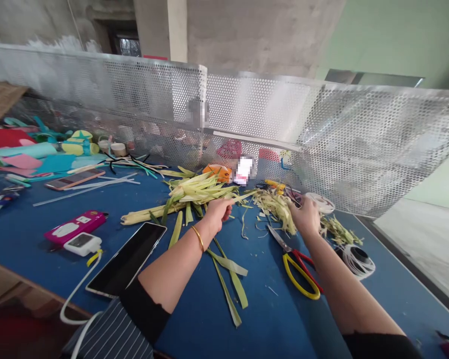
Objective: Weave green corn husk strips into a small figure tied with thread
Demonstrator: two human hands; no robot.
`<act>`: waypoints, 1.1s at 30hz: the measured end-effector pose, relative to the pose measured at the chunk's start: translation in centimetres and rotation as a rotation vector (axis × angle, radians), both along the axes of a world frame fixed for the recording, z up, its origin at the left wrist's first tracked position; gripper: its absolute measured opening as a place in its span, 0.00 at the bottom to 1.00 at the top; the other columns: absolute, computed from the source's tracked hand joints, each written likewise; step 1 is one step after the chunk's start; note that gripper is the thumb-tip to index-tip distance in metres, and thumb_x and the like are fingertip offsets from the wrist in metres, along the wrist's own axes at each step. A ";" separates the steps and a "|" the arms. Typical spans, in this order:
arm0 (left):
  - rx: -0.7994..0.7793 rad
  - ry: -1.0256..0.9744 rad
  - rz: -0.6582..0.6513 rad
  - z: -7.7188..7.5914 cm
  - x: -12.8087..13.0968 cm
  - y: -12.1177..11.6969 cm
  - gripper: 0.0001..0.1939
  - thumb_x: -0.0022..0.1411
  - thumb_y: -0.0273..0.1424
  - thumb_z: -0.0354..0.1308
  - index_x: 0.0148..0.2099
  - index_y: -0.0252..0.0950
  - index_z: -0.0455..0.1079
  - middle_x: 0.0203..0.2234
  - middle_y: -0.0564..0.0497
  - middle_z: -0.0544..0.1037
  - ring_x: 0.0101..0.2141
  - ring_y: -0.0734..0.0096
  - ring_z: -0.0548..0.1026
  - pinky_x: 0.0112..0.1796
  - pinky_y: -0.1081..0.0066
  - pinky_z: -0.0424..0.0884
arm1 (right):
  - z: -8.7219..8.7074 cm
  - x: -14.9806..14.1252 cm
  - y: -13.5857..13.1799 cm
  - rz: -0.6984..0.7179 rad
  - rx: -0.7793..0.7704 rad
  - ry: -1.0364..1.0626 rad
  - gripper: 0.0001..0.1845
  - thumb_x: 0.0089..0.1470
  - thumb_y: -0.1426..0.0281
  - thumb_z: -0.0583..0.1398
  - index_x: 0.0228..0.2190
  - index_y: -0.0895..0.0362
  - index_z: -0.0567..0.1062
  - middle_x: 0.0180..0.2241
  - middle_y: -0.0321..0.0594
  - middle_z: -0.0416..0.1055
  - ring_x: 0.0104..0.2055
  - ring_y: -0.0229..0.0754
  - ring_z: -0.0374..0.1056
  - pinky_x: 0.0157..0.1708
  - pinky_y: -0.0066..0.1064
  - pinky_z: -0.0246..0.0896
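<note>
My left hand (217, 213), a gold bangle at its wrist, is closed in a pinch on a pale strip of corn husk (245, 196) that points to the right. Behind it lies a bundle of yellow-green corn husks (200, 188). My right hand (307, 214) reaches over the shredded husk scraps (279, 209); its thumb and fingers look apart, close to some dark tool handles (294, 193) and a white spool (322, 203). Nearer to me, scissors (301, 279) with one yellow and one red handle lie partly beneath my right forearm.
A perforated metal screen (254, 104) runs along the table's back. On the left are a black tablet (129, 259), a magenta device (77, 225), a phone (75, 178) and coloured craft pieces (45, 152). A roll of white cord (358, 260) sits right; loose husk strips (230, 279) lie in front.
</note>
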State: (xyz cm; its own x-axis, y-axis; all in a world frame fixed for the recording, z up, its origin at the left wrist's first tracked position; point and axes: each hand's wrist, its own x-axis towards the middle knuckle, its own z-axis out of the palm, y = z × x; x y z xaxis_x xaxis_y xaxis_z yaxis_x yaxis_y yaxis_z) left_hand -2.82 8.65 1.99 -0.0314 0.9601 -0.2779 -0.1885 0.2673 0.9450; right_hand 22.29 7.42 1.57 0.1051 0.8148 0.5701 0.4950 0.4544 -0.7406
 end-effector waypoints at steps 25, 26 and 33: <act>0.436 0.649 -0.105 0.0 -1.5 1.1 0.13 0.53 0.34 0.61 0.20 0.36 0.69 0.14 0.56 0.69 0.19 0.74 0.65 0.24 0.71 0.56 | 0.8 -0.3 0.8 -0.048 -0.215 -0.705 0.17 0.58 0.62 0.49 0.22 0.54 0.68 0.24 0.39 0.70 0.29 0.41 0.65 0.33 0.30 0.54; 0.430 0.645 -0.107 0.0 -1.5 1.1 0.12 0.53 0.34 0.61 0.20 0.36 0.69 0.15 0.56 0.70 0.19 0.74 0.65 0.24 0.71 0.56 | 0.8 -0.5 0.8 -0.068 -0.225 -0.712 0.17 0.59 0.63 0.49 0.22 0.54 0.69 0.24 0.39 0.71 0.30 0.42 0.66 0.33 0.30 0.55; 0.377 0.728 -0.054 -0.2 -1.7 1.5 0.10 0.52 0.36 0.61 0.23 0.36 0.73 0.17 0.54 0.73 0.20 0.73 0.67 0.24 0.71 0.56 | 0.8 -1.4 0.6 -0.324 -0.290 -0.804 0.19 0.63 0.68 0.46 0.40 0.58 0.75 0.40 0.50 0.75 0.43 0.47 0.69 0.41 0.33 0.56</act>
State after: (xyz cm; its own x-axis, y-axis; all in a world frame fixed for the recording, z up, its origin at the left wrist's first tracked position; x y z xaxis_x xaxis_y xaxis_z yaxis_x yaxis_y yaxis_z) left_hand -4.55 10.17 1.74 -0.0305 0.9902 0.1361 0.5106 -0.1016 0.8538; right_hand 20.86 8.04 2.38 0.0134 0.9373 0.3483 0.9821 0.0531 -0.1807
